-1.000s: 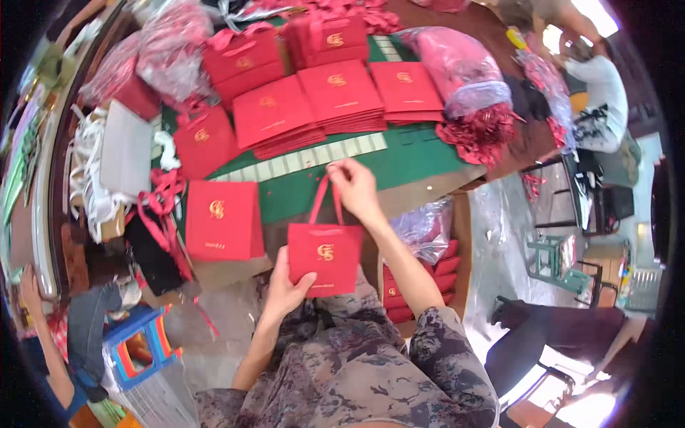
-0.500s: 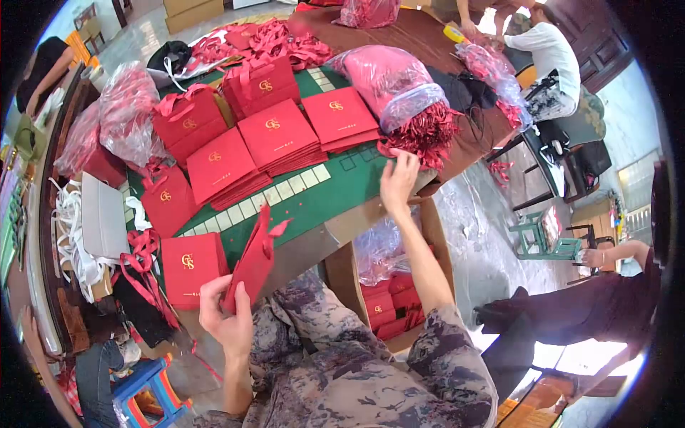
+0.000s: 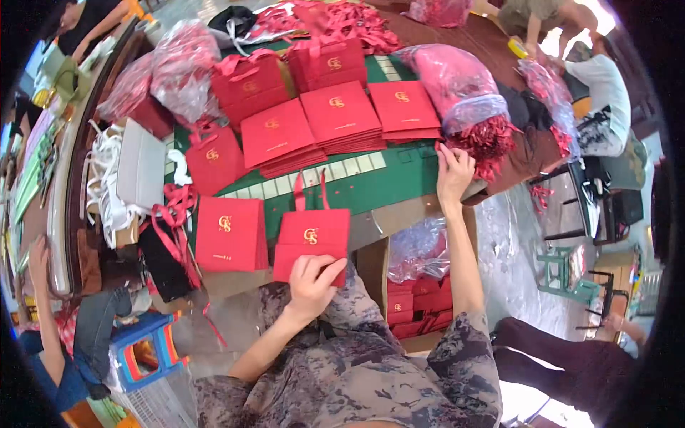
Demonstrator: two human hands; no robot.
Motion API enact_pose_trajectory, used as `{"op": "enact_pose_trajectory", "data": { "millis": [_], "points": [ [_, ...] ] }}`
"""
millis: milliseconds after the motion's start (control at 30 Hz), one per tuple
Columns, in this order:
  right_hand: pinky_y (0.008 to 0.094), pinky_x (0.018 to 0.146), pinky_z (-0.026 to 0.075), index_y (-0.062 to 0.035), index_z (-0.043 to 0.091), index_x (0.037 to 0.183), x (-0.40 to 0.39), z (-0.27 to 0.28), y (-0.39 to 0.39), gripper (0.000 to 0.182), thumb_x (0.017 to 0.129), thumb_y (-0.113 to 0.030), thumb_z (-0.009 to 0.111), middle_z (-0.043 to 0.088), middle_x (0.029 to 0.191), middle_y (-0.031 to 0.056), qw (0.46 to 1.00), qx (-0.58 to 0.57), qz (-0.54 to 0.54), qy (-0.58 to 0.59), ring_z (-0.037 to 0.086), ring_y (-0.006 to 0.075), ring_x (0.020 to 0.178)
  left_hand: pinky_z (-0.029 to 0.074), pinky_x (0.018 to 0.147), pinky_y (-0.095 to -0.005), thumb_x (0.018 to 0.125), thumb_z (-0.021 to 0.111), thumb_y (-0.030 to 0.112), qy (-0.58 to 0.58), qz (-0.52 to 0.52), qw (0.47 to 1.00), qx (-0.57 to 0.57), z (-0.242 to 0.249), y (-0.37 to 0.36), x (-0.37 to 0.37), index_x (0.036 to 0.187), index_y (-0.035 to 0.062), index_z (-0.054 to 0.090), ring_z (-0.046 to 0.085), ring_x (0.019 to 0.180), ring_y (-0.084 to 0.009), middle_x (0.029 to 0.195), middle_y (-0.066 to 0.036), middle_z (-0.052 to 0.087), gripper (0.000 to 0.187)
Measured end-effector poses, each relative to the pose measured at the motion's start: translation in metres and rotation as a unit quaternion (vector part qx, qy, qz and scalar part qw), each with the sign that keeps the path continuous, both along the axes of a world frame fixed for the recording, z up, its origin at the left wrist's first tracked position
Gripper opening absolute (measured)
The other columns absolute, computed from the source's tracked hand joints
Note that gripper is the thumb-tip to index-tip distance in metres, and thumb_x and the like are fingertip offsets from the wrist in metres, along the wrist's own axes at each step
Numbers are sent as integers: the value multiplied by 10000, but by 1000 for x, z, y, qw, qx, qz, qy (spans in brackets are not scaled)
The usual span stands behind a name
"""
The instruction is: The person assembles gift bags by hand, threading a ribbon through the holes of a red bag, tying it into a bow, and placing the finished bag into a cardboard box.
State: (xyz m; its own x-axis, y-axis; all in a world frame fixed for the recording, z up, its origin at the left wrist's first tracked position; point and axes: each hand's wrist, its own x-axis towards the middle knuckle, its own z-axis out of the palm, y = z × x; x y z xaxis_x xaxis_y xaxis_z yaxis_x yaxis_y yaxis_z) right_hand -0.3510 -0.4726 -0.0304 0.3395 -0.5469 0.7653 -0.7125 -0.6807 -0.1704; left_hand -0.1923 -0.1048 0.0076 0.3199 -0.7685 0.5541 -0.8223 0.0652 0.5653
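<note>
Left fingers (image 3: 312,269) grip red bag (image 3: 312,232) (box (image 3: 422,344) holds more).

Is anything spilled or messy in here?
Yes, a little. Shiny red strands poke out of the end of the big plastic bag, and loose red ribbon lies on the floor at the right, as if it was dropped.

Left hand (image 3: 312,289) holds red bag (image 3: 310,246), two ribbon ends standing up from its top. Right hand (image 3: 454,173) at red shredded filler (image 3: 484,141), by plastic bag (image 3: 457,82). Flat red bag stacks (image 3: 342,118) lie on green mat (image 3: 407,178).
</note>
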Motion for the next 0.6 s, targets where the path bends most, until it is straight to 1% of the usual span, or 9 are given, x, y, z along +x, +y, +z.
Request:
{"op": "enact_pose_trajectory", "data": {
  "millis": [67, 100, 167, 267, 333, 400, 433, 500, 600],
  "points": [
    [418, 824, 455, -147, 745, 1105, 4, 3, 11, 238, 868, -132, 732, 633, 990, 68, 999, 19, 27, -28, 564, 289, 947, 474, 863, -427, 553, 745, -25, -9, 8, 999, 52, -13, -3, -6, 1128, 118, 696, 568, 1018, -307, 1107, -85, 605, 595],
    [418, 824, 455, -147, 745, 1105, 7, 6, 16, 238, 868, -132, 732, 633, 990, 68, 999, 21, 31, -26, 564, 289, 947, 474, 863, -427, 553, 745, -25, -7, 12, 998, 54, -19, -5, -8, 1128, 118, 696, 568, 1018, -307, 1107, -85, 605, 595],
    [391, 823, 462, -129, 748, 1134, 14, 13, 31, 248, 890, -95, 713, 637, 994, 84, 998, 27, 43, -39, 573, 275, 929, 428, 979, -477, 603, 788, 20, -3, 8, 992, 124, -27, -9, -12, 1249, 134, 630, 510, 1177, -340, 1242, -116, 547, 674],
    [383, 820, 476, -105, 744, 1134, 25, 19, 51, 268, 875, -41, 715, 624, 998, 97, 990, 71, 90, -81, 592, 281, 916, 390, 1037, -504, 657, 831, 101, 12, 0, 980, 199, -28, -11, -15, 1335, 144, 565, 450, 1271, -366, 1336, -142, 489, 730],
    [357, 796, 501, -79, 737, 1134, 31, 25, 70, 268, 883, 6, 701, 608, 993, 100, 988, 84, 104, -77, 610, 255, 898, 385, 1043, -508, 660, 841, 127, 9, 8, 979, 203, -35, -14, -15, 1354, 145, 548, 441, 1279, -375, 1355, -150, 476, 754],
    [331, 766, 518, -71, 735, 1133, 38, 28, 83, 248, 908, 18, 678, 587, 972, 92, 968, 162, 122, -145, 608, 213, 881, 381, 1049, -511, 663, 852, 153, 5, 12, 978, 206, -39, -18, -17, 1373, 145, 531, 432, 1286, -383, 1374, -159, 463, 779],
    [313, 756, 524, -65, 735, 1117, 41, 29, 85, 218, 931, 19, 657, 571, 951, 86, 965, 155, 136, -165, 603, 189, 870, 380, 1048, -508, 665, 858, 166, 11, 17, 978, 210, -39, -20, -17, 1376, 144, 530, 433, 1282, -383, 1379, -158, 459, 783],
    [314, 757, 524, -61, 735, 1109, 41, 28, 92, 211, 929, 17, 659, 572, 953, 84, 962, 164, 143, -165, 604, 193, 867, 379, 1046, -505, 667, 865, 180, 16, 21, 976, 214, -33, -22, -16, 1378, 142, 529, 434, 1279, -384, 1383, -157, 456, 787],
    [317, 751, 524, -56, 736, 1084, 38, 31, 110, 185, 921, 0, 671, 586, 959, 81, 969, 171, 126, -129, 609, 196, 856, 388, 1033, -498, 689, 855, 166, 90, 7, 983, 162, -21, -28, -12, 1351, 129, 553, 450, 1259, -381, 1360, -151, 484, 729]
  ]
}}
